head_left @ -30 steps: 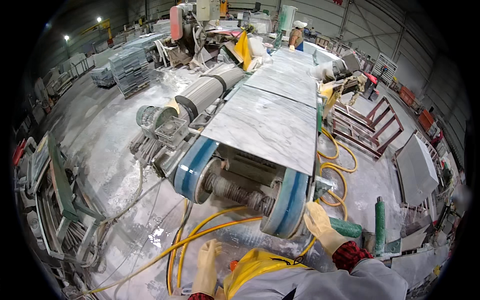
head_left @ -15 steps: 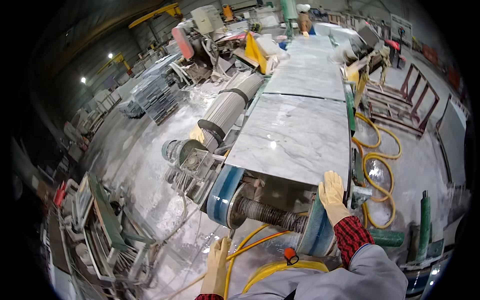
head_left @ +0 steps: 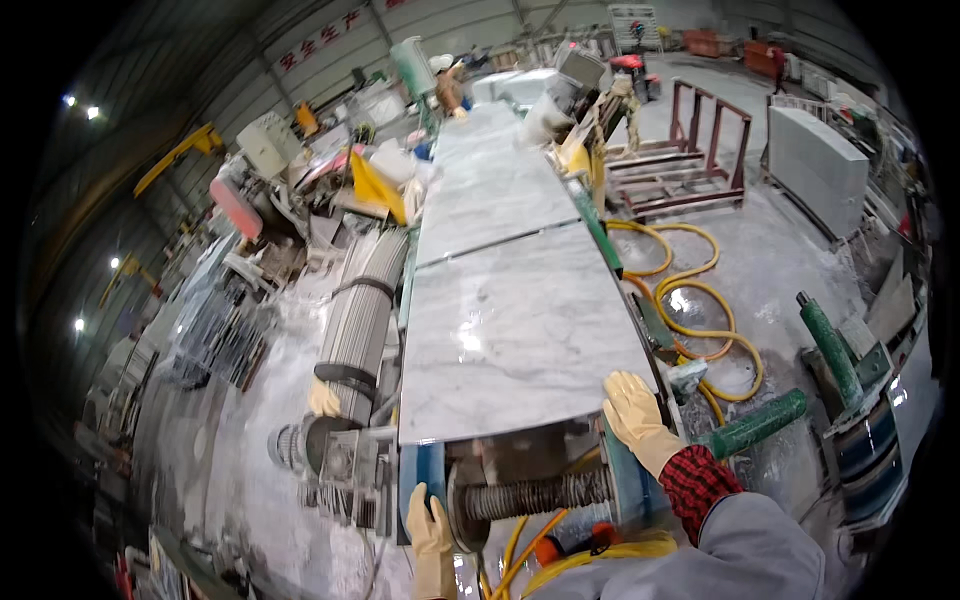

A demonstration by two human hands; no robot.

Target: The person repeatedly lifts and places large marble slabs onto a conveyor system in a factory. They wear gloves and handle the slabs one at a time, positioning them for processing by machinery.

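Both gloved hands are open: right hand (head_left: 632, 412) lies flat on the near right corner of the marble slab (head_left: 515, 325), left hand (head_left: 430, 520) against the blue machine frame (head_left: 415, 475) just below.

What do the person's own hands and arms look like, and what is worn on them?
Both hands wear pale yellow rubber-like gloves: left hand, right hand. The right arm shows a red-and-black checked cuff under a grey jacket sleeve. The left sleeve is out of view.

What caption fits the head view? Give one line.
Gloved right hand rests on the marble slab's near corner; left hand touches the blue conveyor frame below.
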